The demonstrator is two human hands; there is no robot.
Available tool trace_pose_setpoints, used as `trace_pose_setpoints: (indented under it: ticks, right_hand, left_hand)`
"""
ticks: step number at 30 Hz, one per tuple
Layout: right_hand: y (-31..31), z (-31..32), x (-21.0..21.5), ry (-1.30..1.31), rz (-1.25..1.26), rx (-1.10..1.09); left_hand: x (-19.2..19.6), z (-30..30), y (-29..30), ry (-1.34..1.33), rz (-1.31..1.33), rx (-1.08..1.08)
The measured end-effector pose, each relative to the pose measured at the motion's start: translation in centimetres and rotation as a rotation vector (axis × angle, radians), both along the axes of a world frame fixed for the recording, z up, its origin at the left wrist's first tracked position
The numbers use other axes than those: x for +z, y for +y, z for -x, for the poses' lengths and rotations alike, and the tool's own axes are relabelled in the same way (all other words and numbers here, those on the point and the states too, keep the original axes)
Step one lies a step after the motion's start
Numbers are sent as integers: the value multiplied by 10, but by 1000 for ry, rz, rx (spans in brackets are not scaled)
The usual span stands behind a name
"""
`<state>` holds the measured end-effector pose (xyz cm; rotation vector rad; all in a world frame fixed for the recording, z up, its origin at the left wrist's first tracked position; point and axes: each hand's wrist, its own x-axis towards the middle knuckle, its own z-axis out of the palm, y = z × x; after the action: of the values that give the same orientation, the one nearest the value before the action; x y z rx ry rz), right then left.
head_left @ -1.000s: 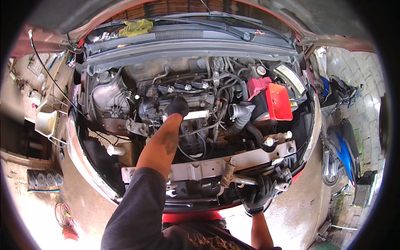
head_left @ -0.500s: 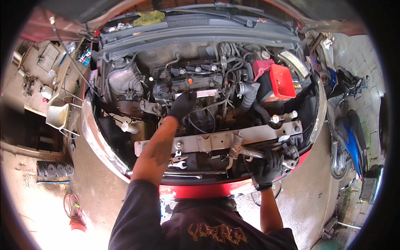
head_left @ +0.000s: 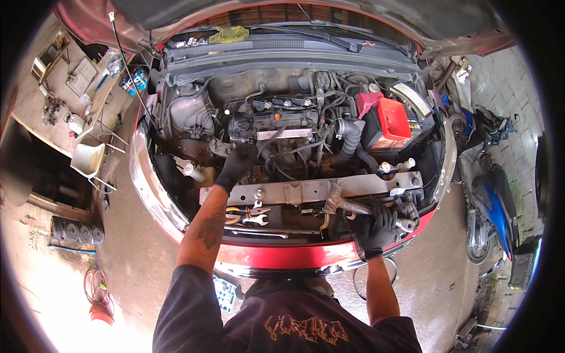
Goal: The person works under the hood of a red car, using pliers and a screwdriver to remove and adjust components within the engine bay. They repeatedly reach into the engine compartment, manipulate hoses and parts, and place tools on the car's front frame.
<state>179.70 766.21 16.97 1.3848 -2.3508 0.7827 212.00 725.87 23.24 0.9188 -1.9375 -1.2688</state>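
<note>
My left hand (head_left: pixel 239 161), in a black glove, is over the front of the engine (head_left: pixel 268 120). Its fingers look closed around a thin dark thing (head_left: pixel 272 139), blurred and slanting up toward the pale metal strip (head_left: pixel 285 134); its kind cannot be made out. My right hand (head_left: pixel 375 230), also gloved, lies on a grey metal bar (head_left: pixel 352 206) with a crosswise end, like a hammer. Its fingers look stretched out over the bar rather than wrapped round it. That bar rests against the metal crossmember (head_left: pixel 294 192).
On the front ledge lie pliers with orange handles (head_left: pixel 238 212), an open-end wrench (head_left: pixel 256 219) and a long metal bar (head_left: pixel 259 233). A red tray (head_left: pixel 394 119) sits on the battery (head_left: pixel 382 140). A corrugated intake hose (head_left: pixel 352 139) stands beside it. The raised hood (head_left: pixel 282 7) hangs above.
My left hand has drawn back toward me and slightly left from the pale metal strip, uncovering it. The right hand stays at the bar. The whole view has shifted a little.
</note>
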Motion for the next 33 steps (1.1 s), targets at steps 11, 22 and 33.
trace_pose_setpoints:
  ticks: [11,22,33]
  right_hand:
    - [-4,-1,-12,0,19,3]
    - [0,3,-5,21,-12,-35]
    - [-7,-12,28,42,46,7]
  left_hand:
    - [-57,-26,-50,-359,280,74]
    - [-67,58,-49,-472,206,-13]
    - [-20,25,13,-493,544,-474]
